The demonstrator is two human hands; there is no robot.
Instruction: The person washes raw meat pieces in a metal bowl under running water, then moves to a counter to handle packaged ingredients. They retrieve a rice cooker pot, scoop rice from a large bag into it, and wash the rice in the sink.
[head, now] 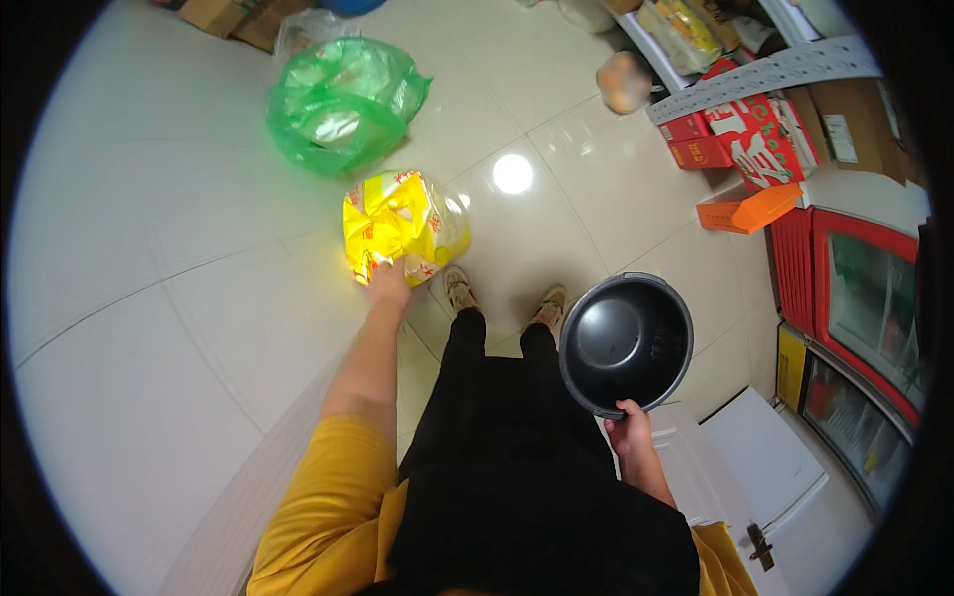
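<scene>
My left hand (389,283) grips the near edge of a yellow plastic bag (406,223) with red print; its fingertips are partly hidden by the folds. The bag looks full and bulges in front of my left shoe. In my right hand (632,432) is the rim of a deep, round black pot (622,339), thumb over the edge. The pot is tipped so its bare inside faces up at me, with faint marks on its wall. It hangs to the right of my legs.
Beyond the yellow bag, a green plastic bag (346,104) rests on the tiled floor (522,223). To the right are a metal shelf (768,78) with boxes, an orange box (749,208), a red-framed glass-door fridge (868,290) and a white door (693,462).
</scene>
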